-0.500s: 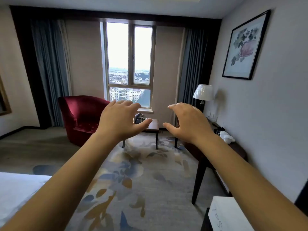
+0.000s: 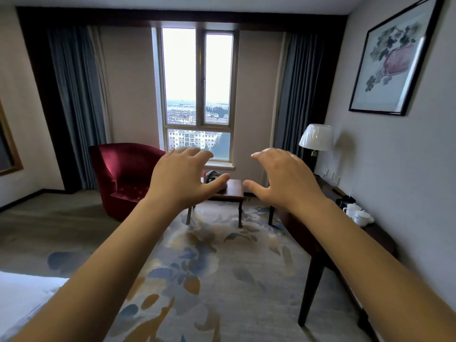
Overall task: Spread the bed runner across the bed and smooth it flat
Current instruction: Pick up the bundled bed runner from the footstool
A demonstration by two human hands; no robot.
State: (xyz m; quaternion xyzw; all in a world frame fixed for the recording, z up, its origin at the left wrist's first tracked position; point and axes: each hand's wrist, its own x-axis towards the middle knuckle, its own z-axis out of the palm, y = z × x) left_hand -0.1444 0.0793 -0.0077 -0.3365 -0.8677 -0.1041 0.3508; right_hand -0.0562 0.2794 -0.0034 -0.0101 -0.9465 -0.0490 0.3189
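Head view: I read both arms stretched forward over the floor. The left hand (image 2: 180, 178) sits just to the 9 o'clock side of frame centre and the right hand (image 2: 283, 178) just to the 3 o'clock side. The two are near each other but apart. Each hand is released, with fingers spread, lightly curved and palm down, grasping nothing.

Open room: the patterned carpet (image 2: 209, 267) runs from 6 o'clock up to centre and gives a wide lane between the bed and the furniture.

Edges:
- The white corner of the bed (image 2: 22, 299) enters at 8 o'clock, below the left forearm.
- A dark wooden desk (image 2: 311, 243) lines the wall from 3 to 5 o'clock, and its legs stand on the carpet.

I cannot tell where the bed runner lies. The visible bed corner is plain white and smooth.

Room:
- A window (image 2: 197, 95) stands at 12 o'clock between grey curtains (image 2: 76, 107).
- A red armchair (image 2: 123, 176) is at 9 o'clock.
- A small side table (image 2: 234, 187) shows between the hands.
- The desk carries white cups (image 2: 357, 214) and a white-shaded lamp (image 2: 315, 138).
- A framed picture (image 2: 392, 58) hangs at 2 o'clock.
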